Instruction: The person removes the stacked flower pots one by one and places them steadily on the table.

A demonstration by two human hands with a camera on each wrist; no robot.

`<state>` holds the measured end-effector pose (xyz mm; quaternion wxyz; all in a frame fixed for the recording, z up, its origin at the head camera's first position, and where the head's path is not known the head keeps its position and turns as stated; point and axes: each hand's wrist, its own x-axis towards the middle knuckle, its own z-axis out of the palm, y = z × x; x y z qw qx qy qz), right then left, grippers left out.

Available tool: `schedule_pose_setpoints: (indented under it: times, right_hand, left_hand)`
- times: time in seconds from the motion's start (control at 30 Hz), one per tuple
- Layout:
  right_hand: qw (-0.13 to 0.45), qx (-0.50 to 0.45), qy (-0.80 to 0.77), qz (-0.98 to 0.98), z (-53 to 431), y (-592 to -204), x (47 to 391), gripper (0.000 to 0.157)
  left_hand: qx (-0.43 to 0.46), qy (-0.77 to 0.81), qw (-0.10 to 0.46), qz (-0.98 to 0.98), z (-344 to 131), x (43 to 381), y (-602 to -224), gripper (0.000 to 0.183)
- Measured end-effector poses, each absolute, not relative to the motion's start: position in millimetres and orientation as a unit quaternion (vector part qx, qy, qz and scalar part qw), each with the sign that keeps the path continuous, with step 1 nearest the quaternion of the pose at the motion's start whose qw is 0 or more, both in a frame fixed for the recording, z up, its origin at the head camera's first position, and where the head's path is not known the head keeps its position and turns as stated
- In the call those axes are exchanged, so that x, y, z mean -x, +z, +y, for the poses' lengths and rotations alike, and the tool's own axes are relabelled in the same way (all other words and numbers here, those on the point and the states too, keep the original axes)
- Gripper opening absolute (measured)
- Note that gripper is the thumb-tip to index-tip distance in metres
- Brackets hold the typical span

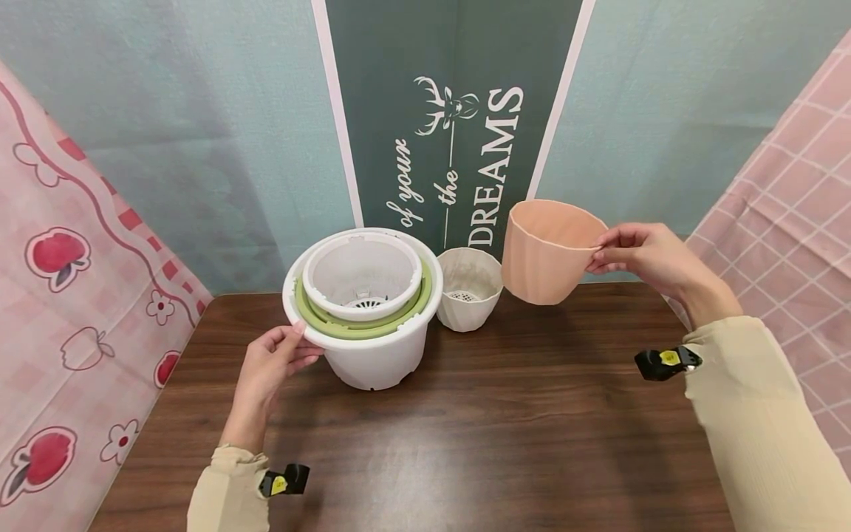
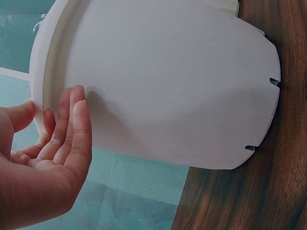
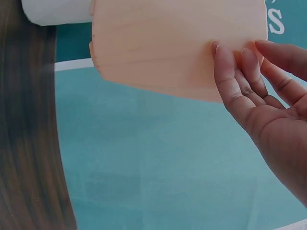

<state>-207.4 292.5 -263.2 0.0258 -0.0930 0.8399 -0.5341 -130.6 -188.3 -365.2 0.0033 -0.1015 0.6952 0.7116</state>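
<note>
A peach-coloured flower pot (image 1: 541,262) hangs tilted above the table, its rim pinched between the thumb and fingers of my right hand (image 1: 654,258). In the right wrist view the fingers lie along the outside of this pot (image 3: 158,52). My left hand (image 1: 269,366) pinches the rim of a large white pot (image 1: 379,362), thumb on the rim and fingers beneath it. Inside that pot sit a green pot (image 1: 366,330) and a smaller white pot (image 1: 362,273), nested. The left wrist view shows the large pot's smooth side (image 2: 168,86) and notched base.
A small off-white faceted pot (image 1: 468,292) with a perforated bottom stands between the large white pot and the peach one. Everything rests on a dark wooden table (image 1: 465,443). Behind hangs a teal cloth (image 1: 266,111) with lettering; pink patterned cloths (image 1: 86,295) flank both sides.
</note>
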Motion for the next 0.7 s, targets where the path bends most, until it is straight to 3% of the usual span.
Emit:
schedule_pose_setpoints:
  times: [0.2,0.43,0.7]
  right_hand:
    - [0.007,0.087,-0.529,0.844,298.7,-275.0,205.3,0.004]
    - [0.056,0.143,-0.649,0.745,311.3,-289.8,207.6,0.011]
    - [0.053,0.139,-0.671,0.727,314.3,-310.4,209.0,0.014]
  left_hand:
    - [0.096,0.711,0.002,0.697,-188.8,130.4,-366.0,0.032]
    - [0.095,0.711,0.003,0.697,-188.9,130.5,-365.7,0.034]
    - [0.098,0.715,0.006,0.693,-189.1,131.7,-364.8,0.034]
